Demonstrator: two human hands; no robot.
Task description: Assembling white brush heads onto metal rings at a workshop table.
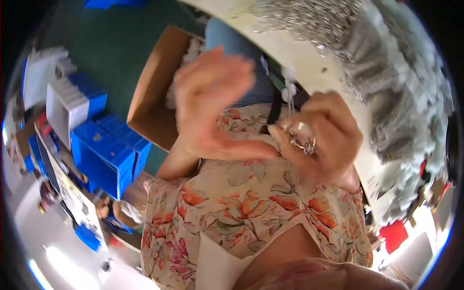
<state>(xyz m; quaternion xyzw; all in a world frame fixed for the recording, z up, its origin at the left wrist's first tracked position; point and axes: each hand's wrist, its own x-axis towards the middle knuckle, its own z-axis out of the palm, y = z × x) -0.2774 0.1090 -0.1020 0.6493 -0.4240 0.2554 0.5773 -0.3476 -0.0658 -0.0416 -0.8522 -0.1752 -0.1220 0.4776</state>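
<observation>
My right hand is closed around a small bunch of shiny metal rings or clasps, held between thumb and curled fingers. Pale cords run up from the metal to small white fluffy balls. My left hand, smeared by motion, has its fingers raised and apart from the thumb, with nothing seen in it. Its thumb reaches toward the metal bunch; whether it touches is unclear. Behind this hand stands an open cardboard box with whitish things inside, partly hidden.
A pale table on the right carries a heap of silvery metal pieces and a long pile of grey-white fluffy items. Blue bins and white bins stand at left by the green floor.
</observation>
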